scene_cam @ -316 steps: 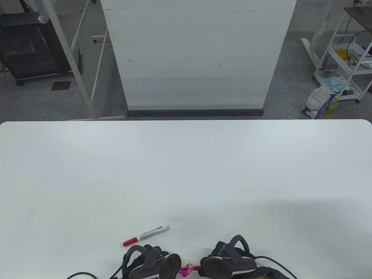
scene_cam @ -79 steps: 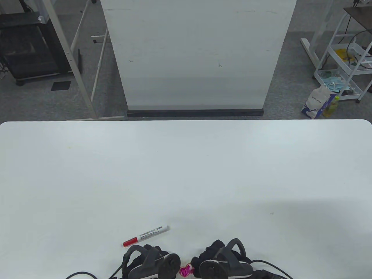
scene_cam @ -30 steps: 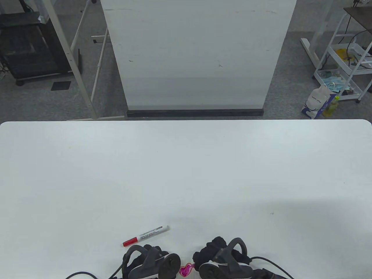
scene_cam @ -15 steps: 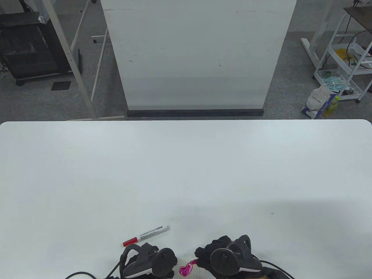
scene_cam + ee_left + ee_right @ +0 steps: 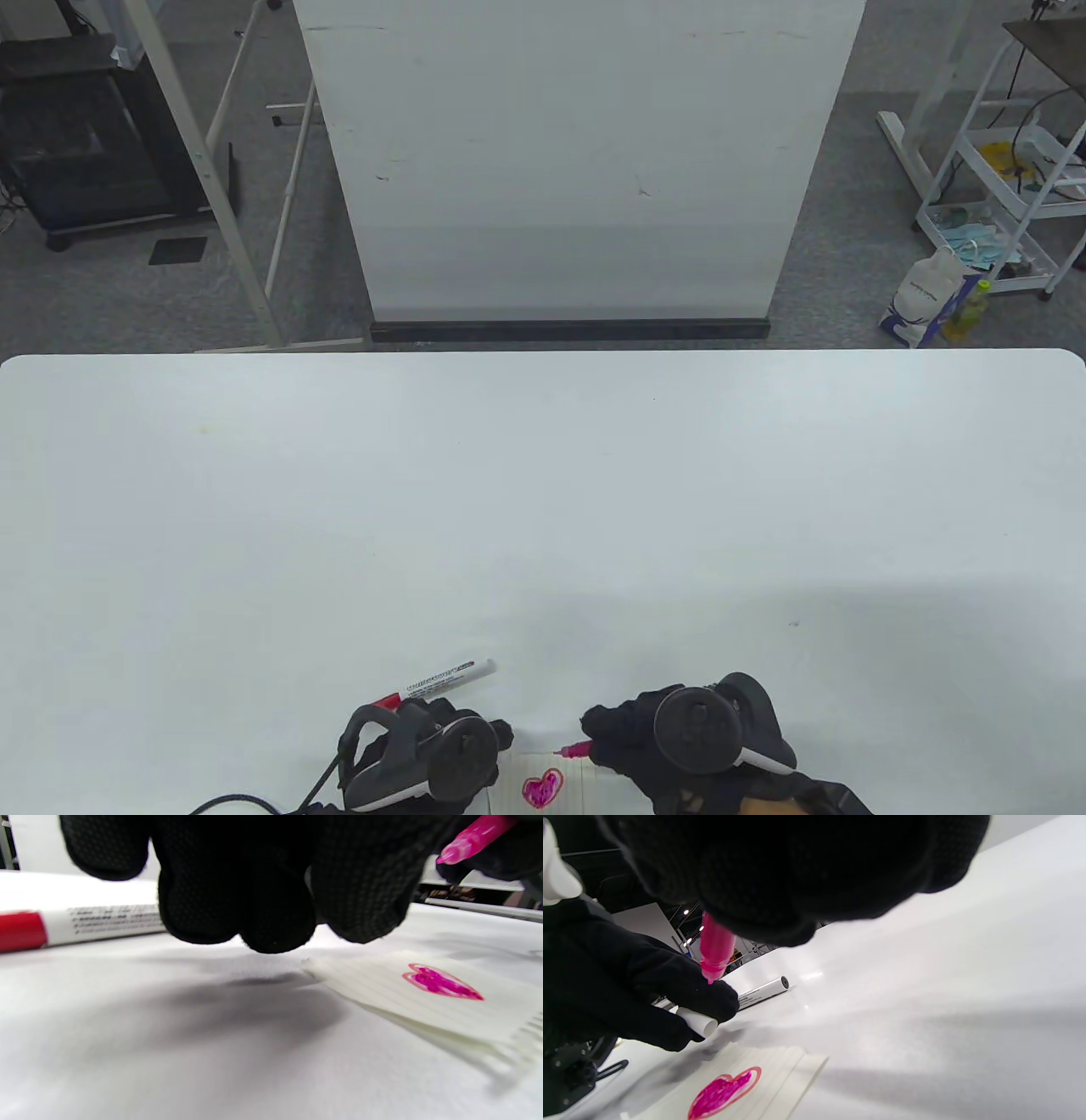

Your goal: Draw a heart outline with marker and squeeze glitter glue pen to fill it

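A small lined paper (image 5: 573,785) lies at the table's near edge with a red-outlined heart (image 5: 541,788) filled in pink. My right hand (image 5: 615,734) grips the pink glitter glue pen (image 5: 575,750), its tip pointing left, just up and right of the heart and off the paper (image 5: 793,1069). In the right wrist view the pen (image 5: 716,944) hangs above the heart (image 5: 725,1090). My left hand (image 5: 492,735) sits left of the paper, fingers curled round a small white cap (image 5: 698,1022). The red-capped marker (image 5: 445,675) lies just beyond the left hand.
The white table (image 5: 543,509) stretches far beyond the hands. A white board panel (image 5: 577,170) stands on the floor behind the far edge, with a cart (image 5: 1010,187) at the right.
Both hands have moved up and apart, baring the paper and heart. The right hand has swung right and lifted the pen tip off the heart. The left hand now covers part of the marker's red cap.
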A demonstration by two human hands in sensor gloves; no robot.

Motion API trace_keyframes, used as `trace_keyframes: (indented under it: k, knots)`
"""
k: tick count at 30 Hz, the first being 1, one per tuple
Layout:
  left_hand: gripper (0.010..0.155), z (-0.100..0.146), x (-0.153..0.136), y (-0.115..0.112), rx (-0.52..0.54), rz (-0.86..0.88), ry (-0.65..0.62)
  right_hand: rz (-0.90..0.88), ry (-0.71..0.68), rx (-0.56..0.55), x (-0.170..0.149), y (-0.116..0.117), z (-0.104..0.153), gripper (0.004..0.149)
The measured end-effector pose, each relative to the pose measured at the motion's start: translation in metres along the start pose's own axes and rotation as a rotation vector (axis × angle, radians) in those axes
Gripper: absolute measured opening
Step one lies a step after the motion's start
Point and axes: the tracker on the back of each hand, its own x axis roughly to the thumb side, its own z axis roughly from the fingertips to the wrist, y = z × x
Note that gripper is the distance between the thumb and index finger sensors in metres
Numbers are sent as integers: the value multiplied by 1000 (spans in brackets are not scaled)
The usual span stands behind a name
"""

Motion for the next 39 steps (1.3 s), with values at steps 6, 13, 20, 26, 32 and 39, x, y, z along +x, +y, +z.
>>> trace_keyframes:
  k: [6, 13, 20, 26, 32, 39]
  knots:
    - [46, 8, -7, 12, 196, 269, -45, -143, -2, -38, 0, -5, 1, 47]
    - [46, 10, -6, 14, 245, 451, -142, -188, -42, -53, 9, -7, 6, 47]
    - [46, 10, -6, 13, 254, 485, -153, -205, -55, -66, 11, -10, 8, 47]
    - [46, 11, -12, 15, 284, 546, -136, -215, -51, -93, 7, -15, 9, 47]
    - [46, 11, -12, 15, 294, 543, -137, -197, -55, -101, 8, -16, 10, 47]
    - [46, 12, -13, 16, 311, 556, -135, -189, -50, -119, 6, -17, 9, 47]
